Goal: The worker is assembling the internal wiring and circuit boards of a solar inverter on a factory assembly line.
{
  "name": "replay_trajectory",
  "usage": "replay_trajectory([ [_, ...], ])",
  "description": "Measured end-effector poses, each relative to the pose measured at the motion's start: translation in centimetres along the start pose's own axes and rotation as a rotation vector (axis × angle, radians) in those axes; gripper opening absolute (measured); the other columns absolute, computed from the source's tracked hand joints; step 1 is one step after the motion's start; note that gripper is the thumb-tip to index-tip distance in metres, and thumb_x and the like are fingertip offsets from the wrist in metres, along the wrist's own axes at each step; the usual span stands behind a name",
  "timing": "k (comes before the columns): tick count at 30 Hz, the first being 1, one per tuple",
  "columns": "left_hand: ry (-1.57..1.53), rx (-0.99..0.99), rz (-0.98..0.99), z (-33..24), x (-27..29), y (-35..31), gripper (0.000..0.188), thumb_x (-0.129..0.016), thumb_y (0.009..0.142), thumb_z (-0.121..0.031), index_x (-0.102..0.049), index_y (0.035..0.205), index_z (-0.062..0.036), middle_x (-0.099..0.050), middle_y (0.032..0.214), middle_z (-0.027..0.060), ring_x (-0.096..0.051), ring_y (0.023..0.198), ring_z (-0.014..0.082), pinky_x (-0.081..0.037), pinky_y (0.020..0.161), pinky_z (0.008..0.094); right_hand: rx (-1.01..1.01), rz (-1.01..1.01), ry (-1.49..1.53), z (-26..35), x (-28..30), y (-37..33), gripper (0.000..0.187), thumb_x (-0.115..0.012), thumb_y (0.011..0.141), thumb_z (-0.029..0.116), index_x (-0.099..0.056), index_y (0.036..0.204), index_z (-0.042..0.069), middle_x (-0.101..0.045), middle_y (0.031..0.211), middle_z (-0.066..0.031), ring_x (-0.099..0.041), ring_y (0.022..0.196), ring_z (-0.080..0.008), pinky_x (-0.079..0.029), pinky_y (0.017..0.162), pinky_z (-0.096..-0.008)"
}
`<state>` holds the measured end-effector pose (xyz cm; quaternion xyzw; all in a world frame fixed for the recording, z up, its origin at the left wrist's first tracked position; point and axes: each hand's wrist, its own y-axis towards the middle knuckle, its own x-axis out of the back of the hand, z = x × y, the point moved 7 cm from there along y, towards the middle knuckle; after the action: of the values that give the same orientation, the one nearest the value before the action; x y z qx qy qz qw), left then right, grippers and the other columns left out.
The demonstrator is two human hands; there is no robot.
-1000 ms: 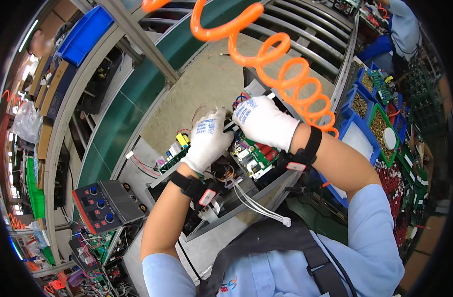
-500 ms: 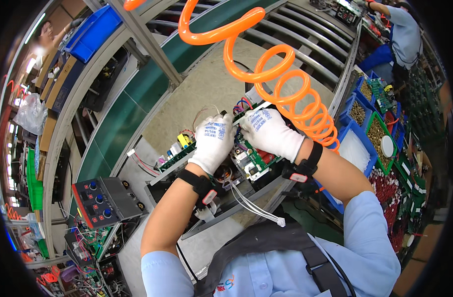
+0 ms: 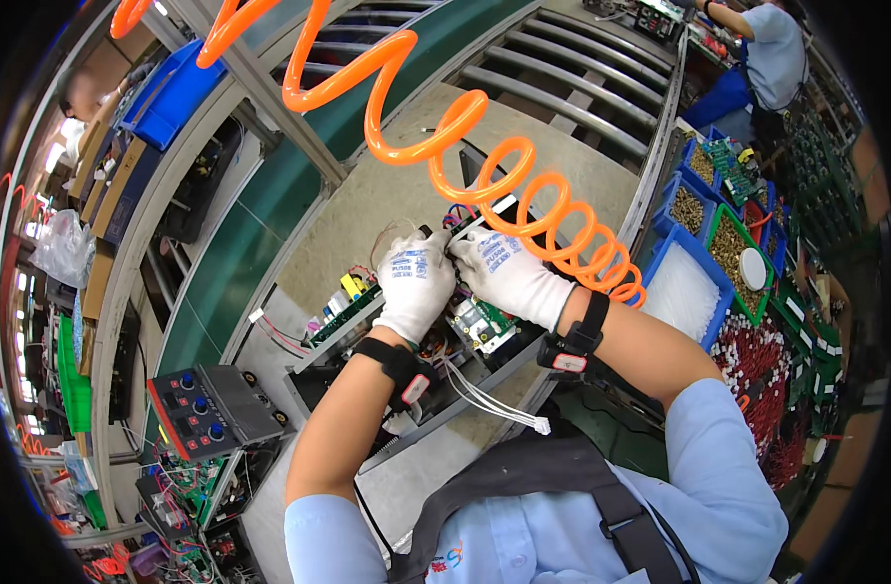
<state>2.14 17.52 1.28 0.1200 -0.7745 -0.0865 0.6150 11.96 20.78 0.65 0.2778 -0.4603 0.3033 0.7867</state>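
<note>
My gloved left hand (image 3: 414, 282) and gloved right hand (image 3: 514, 277) meet over the far part of an open metal chassis (image 3: 445, 394). Both have curled fingers, with the tips mostly hidden; a small dark piece shows by the left fingertips, but I cannot make out what either hand grips. Below the right hand lies a circuit board (image 3: 484, 326) with white and green parts. Left of the left hand stands another board (image 3: 353, 302) with a yellow component. A bundle of white wires (image 3: 494, 407) ending in a white plug hangs over the chassis's near edge. Red and blue wires (image 3: 455, 216) show beyond my fingers.
An orange coiled air hose (image 3: 436, 146) stretches above the work. A control panel with blue knobs (image 3: 207, 409) lies at left. Blue bins (image 3: 684, 292) of screws and white parts stand at right. Steel rollers (image 3: 572, 83) run behind. Another person (image 3: 772, 58) works at far right.
My right hand has drawn closer to the left hand, and its fingers have curled in more. The view has shifted a little, and the orange hose hangs farther left.
</note>
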Motion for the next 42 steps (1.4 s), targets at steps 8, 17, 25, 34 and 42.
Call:
replay_trajectory([
  [8,-0.065,-0.047,0.109,0.7,0.0,-0.4,0.03,-0.053,0.083,-0.017,-0.064,0.11,-0.0095,-0.065,0.095,0.0178,-0.061,0.092,0.0351,-0.05,0.081,0.0427,0.054,0.153,-0.071,1.5,0.2,-0.1,0.02,-0.051,0.086,0.017,-0.063,0.1,0.009,-0.06,0.095,-0.0162,-0.063,0.081,-0.0341,-0.051,0.069,-0.043],
  [17,0.16,0.047,0.224,-0.8,-0.7,0.3,0.022,-0.056,0.082,-0.018,-0.065,0.098,-0.0072,-0.067,0.094,0.0173,-0.063,0.096,0.0343,-0.051,0.078,0.0462,-0.136,0.506,0.002,1.0,0.9,-0.6,0.034,-0.041,0.091,0.014,-0.057,0.119,0.006,-0.067,0.082,-0.0158,-0.068,0.077,-0.0296,-0.053,0.065,-0.0416],
  [25,-0.699,0.147,0.197,2.4,-1.5,0.1,0.034,-0.057,0.083,-0.021,-0.064,0.11,-0.002,-0.067,0.096,0.0189,-0.064,0.092,0.0316,-0.049,0.08,0.0381,-0.005,0.034,-0.054,-0.2,1.6,-2.2,0.014,-0.052,0.085,0.013,-0.06,0.092,0.004,-0.064,0.073,-0.0144,-0.065,0.069,-0.0331,-0.05,0.059,-0.0443],
  [34,-0.261,0.245,0.267,3.3,-0.2,3.1,0.018,-0.06,0.075,-0.019,-0.071,0.085,-0.0074,-0.066,0.075,0.0178,-0.065,0.079,0.0357,-0.051,0.073,0.0416,0.253,0.285,-0.012,2.3,0.3,-3.4,0.034,-0.049,0.089,0.018,-0.057,0.122,0.011,-0.067,0.094,-0.0135,-0.066,0.081,-0.0315,-0.051,0.067,-0.0416],
  [42,0.016,0.318,-0.047,8.0,2.2,4.4,0.018,-0.055,0.076,-0.017,-0.07,0.08,-0.0074,-0.067,0.08,0.019,-0.066,0.077,0.0344,-0.051,0.072,0.0442,0.076,0.124,0.287,0.4,3.6,-4.8,0.045,-0.061,0.08,0.014,-0.054,0.122,0.0,-0.065,0.097,-0.0167,-0.062,0.092,-0.0328,-0.049,0.08,-0.0411],
])
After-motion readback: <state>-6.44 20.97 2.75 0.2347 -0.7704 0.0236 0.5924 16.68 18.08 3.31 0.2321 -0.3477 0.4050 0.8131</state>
